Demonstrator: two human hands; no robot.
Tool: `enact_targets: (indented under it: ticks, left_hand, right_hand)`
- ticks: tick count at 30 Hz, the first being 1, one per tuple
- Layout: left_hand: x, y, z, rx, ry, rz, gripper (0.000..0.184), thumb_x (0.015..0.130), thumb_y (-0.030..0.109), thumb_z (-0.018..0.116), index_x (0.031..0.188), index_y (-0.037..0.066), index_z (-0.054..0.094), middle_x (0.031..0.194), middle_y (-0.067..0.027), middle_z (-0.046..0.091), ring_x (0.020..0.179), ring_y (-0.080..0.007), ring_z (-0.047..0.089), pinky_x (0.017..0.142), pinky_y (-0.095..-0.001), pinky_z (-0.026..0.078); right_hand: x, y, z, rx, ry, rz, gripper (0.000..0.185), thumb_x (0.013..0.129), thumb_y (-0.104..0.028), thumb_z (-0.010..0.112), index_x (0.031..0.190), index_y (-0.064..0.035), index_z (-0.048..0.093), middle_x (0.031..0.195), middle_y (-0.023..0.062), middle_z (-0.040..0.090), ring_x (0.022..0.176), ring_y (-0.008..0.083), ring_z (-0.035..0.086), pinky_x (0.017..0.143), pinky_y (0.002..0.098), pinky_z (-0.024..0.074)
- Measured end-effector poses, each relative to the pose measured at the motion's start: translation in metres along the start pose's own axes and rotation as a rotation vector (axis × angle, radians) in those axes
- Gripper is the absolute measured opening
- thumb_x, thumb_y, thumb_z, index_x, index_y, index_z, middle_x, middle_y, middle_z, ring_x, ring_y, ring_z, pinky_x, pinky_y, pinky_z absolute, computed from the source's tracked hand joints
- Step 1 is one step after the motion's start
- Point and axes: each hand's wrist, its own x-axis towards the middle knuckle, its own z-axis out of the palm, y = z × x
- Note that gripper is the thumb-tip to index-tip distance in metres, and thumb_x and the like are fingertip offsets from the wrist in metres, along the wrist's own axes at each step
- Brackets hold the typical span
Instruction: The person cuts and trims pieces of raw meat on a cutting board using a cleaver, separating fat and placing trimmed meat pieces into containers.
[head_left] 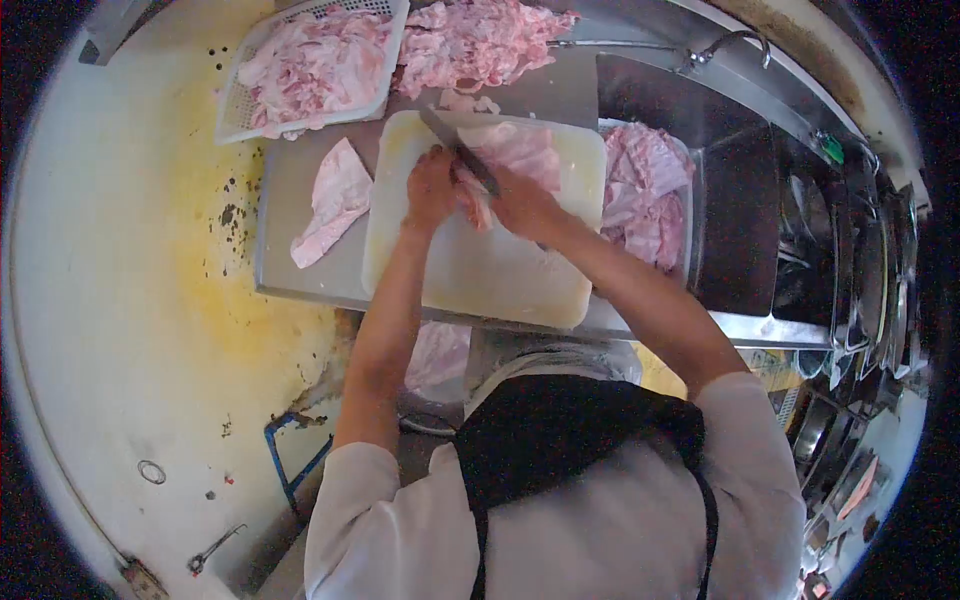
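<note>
My right hand (522, 208) is closed round the handle of a knife (462, 152). The blade slants up and left across a piece of raw meat (520, 152) on the white cutting board (500, 285). At the board's left side, my left hand (432, 188) is curled with its fingers at the near-left edge of that meat, close to the blade. A narrow pinkish strip of the meat (474, 200) hangs between the two hands. The fingertips of my left hand are partly hidden.
A white perforated basket (232, 110) of meat stands at the back left, beside a pile of trimmings (480, 45). One flat piece (335, 200) lies left of the board. Right of it are a meat-filled tray (648, 195), a sink (735, 220) and a faucet (725, 45).
</note>
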Motion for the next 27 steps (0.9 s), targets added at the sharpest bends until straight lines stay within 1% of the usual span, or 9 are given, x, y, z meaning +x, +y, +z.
enact_targets:
  ticks: [5,10,13,15,16,18,21,24,27]
  left_hand:
    - [-0.001,-0.003,0.007,0.025,0.019,0.001,0.026,0.074,0.027,0.068,0.091,0.007,0.064,0.093,-0.0165,0.062,0.089,-0.0400,0.061,0.079,-0.0491,0.050]
    - [-0.007,-0.009,-0.004,0.010,-0.070,-0.054,0.026,0.076,0.025,0.065,0.096,0.008,0.063,0.098,-0.0168,0.061,0.095,-0.0385,0.061,0.081,-0.0489,0.050]
    - [0.004,-0.022,0.011,0.001,0.050,-0.313,0.025,0.078,0.023,0.063,0.098,0.008,0.062,0.099,-0.0189,0.060,0.095,-0.0397,0.059,0.080,-0.0504,0.050]
    - [-0.002,-0.035,0.038,0.063,0.162,0.011,0.024,0.078,0.022,0.062,0.097,0.007,0.061,0.098,-0.0195,0.059,0.093,-0.0410,0.058,0.079,-0.0510,0.050]
    - [-0.002,-0.035,0.048,0.092,0.215,0.173,0.024,0.079,0.021,0.062,0.096,0.006,0.060,0.097,-0.0198,0.059,0.092,-0.0417,0.058,0.079,-0.0513,0.050]
    - [-0.028,0.018,0.042,0.118,0.198,0.188,0.023,0.078,0.020,0.061,0.097,0.006,0.058,0.099,-0.0187,0.057,0.091,-0.0418,0.056,0.077,-0.0517,0.050]
    - [-0.089,0.082,0.027,0.099,0.094,0.120,0.025,0.078,0.018,0.061,0.100,0.008,0.056,0.100,-0.0168,0.055,0.092,-0.0412,0.055,0.075,-0.0508,0.050]
    - [-0.134,0.112,0.026,0.037,0.059,0.128,0.021,0.077,0.014,0.061,0.096,0.008,0.055,0.096,-0.0162,0.053,0.087,-0.0391,0.056,0.071,-0.0493,0.051]
    - [-0.159,0.124,0.030,-0.096,-0.142,-0.069,0.014,0.078,0.012,0.060,0.091,0.007,0.057,0.093,-0.0166,0.054,0.079,-0.0380,0.057,0.069,-0.0480,0.050]
  right_hand:
    - [0.041,-0.013,0.000,-0.086,-0.209,0.131,0.045,0.093,-0.029,0.053,0.128,-0.0021,0.044,0.107,0.0300,0.061,0.098,0.0458,0.062,0.082,0.0551,0.0490]
    - [-0.064,0.010,-0.022,-0.145,-0.232,0.182,0.047,0.091,-0.021,0.054,0.128,0.0041,0.039,0.089,0.0289,0.064,0.087,0.0473,0.064,0.071,0.0556,0.0508]
    - [-0.147,0.009,-0.065,-0.266,-0.383,0.301,0.041,0.092,-0.018,0.054,0.124,0.0049,0.041,0.089,0.0291,0.063,0.086,0.0482,0.062,0.073,0.0563,0.0493]
    - [-0.194,0.000,-0.085,-0.157,-0.254,0.186,0.036,0.093,-0.018,0.055,0.118,0.0053,0.043,0.090,0.0281,0.063,0.089,0.0475,0.061,0.078,0.0544,0.0485]
    - [-0.209,-0.006,-0.092,-0.074,-0.263,0.284,0.034,0.093,-0.019,0.056,0.116,0.0047,0.044,0.091,0.0277,0.063,0.090,0.0467,0.061,0.079,0.0539,0.0480]
    - [-0.233,-0.013,-0.102,0.098,-0.286,0.481,0.032,0.094,-0.021,0.058,0.112,0.0034,0.046,0.091,0.0268,0.063,0.092,0.0451,0.061,0.081,0.0529,0.0472]
    - [-0.273,0.010,-0.086,0.093,-0.235,0.677,0.032,0.092,-0.024,0.062,0.107,0.0015,0.050,0.087,0.0248,0.064,0.087,0.0425,0.063,0.077,0.0502,0.0479]
    - [-0.285,0.006,-0.083,0.141,-0.110,0.661,0.029,0.091,-0.025,0.065,0.098,0.0002,0.052,0.078,0.0224,0.061,0.074,0.0387,0.060,0.070,0.0457,0.0475]
    - [-0.283,0.004,-0.086,0.140,0.048,0.622,0.031,0.089,-0.027,0.068,0.094,-0.0014,0.052,0.072,0.0167,0.058,0.065,0.0300,0.055,0.065,0.0407,0.0471]
